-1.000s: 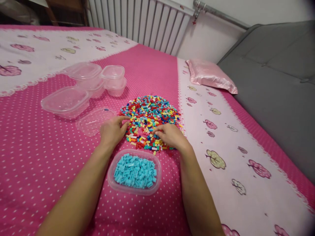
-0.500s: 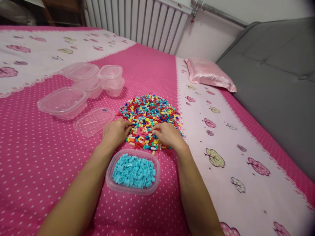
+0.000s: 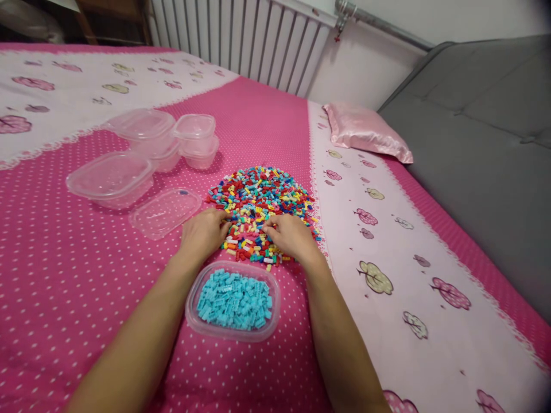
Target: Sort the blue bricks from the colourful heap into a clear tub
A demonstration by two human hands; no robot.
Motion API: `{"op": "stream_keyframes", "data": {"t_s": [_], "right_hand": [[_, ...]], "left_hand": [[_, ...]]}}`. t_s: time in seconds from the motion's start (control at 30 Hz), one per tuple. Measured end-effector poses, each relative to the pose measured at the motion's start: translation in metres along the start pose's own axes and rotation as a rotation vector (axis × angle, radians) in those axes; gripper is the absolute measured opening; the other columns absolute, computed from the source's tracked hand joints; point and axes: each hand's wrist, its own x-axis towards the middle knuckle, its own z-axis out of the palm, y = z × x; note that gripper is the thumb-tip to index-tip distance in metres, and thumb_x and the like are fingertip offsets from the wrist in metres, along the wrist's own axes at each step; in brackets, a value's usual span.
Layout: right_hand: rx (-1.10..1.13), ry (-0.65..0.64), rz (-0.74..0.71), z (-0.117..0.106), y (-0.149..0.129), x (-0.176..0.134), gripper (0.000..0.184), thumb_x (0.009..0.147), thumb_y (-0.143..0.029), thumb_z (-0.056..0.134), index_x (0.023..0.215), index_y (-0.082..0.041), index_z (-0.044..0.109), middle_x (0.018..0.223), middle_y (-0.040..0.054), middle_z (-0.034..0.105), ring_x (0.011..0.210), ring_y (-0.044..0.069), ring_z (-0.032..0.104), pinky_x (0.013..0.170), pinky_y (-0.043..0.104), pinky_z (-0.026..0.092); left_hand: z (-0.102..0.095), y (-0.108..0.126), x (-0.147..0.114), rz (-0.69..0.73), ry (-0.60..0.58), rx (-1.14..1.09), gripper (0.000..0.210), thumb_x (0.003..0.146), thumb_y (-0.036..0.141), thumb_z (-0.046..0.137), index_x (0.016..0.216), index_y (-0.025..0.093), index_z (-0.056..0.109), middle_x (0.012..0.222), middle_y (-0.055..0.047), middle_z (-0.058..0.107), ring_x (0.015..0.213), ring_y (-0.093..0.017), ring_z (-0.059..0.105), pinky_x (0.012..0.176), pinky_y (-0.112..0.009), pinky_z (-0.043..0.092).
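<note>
Resting left hand (image 3: 204, 234) and right hand (image 3: 293, 236), narrow-fingered, at mixed bricks (image 3: 263, 192), I should pick lightly; anything held, I can't tell.

I note, beyond my right hand (image 3: 293, 236), a white radiator (image 3: 245, 40) and, rightward, a pink pillow (image 3: 368, 132) and grey headboard (image 3: 482, 132).

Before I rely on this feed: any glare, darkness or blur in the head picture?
Head view: sheen on the pink pillow; head view: upper left corner dark; head view: brick pile slightly soft, so whether the left hand or right hand holds a brick can't be told.
</note>
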Motion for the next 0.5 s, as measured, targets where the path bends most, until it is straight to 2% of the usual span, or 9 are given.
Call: {"op": "stream_keyframes", "data": {"t_s": [0.2, 0.33, 0.43, 0.5], "right_hand": [[0.008, 0.002, 0.011, -0.002, 0.0, -0.001, 0.026, 0.089, -0.033, 0.049, 0.097, -0.026, 0.073, 0.092, 0.0038, 0.073, 0.086, 0.019, 0.065, 0.072, 0.026, 0.041], [0.002, 0.007, 0.015, -0.002, 0.0, -0.001, 0.027, 0.089, -0.034, 0.049, 0.098, -0.026, 0.073, 0.095, 0.004, 0.073, 0.086, 0.019, 0.065, 0.072, 0.026, 0.041], [0.004, 0.006, 0.017, -0.002, 0.001, -0.001, 0.027, 0.089, -0.034, 0.049, 0.099, -0.026, 0.073, 0.094, 0.004, 0.073, 0.086, 0.019, 0.065, 0.072, 0.026, 0.042], [0.007, 0.009, 0.021, -0.002, 0.001, -0.001, 0.027, 0.089, -0.035, 0.049, 0.098, -0.026, 0.073, 0.094, 0.0041, 0.073, 0.086, 0.018, 0.064, 0.072, 0.025, 0.042]], "left_hand": [[0.0, -0.004, 0.002, -0.098, 0.026, -0.121, 0.032, 0.082, 0.033, 0.053, 0.105, 0.02, 0.071, 0.098, -0.009, 0.072, 0.087, -0.027, 0.065, 0.07, -0.033, 0.045], [0.002, -0.009, 0.004, -0.137, 0.048, -0.244, 0.027, 0.077, 0.034, 0.059, 0.095, 0.02, 0.073, 0.074, -0.004, 0.068, 0.068, -0.021, 0.06, 0.058, -0.028, 0.038], [0.004, -0.01, 0.005, -0.213, 0.112, -0.475, 0.025, 0.071, 0.04, 0.065, 0.084, 0.019, 0.074, 0.052, 0.002, 0.054, 0.052, -0.015, 0.047, 0.05, -0.027, 0.028], [0.004, -0.009, 0.005, -0.28, 0.201, -0.737, 0.025, 0.067, 0.04, 0.07, 0.078, 0.018, 0.074, 0.049, 0.004, 0.048, 0.049, -0.013, 0.042, 0.049, -0.026, 0.026]]}}
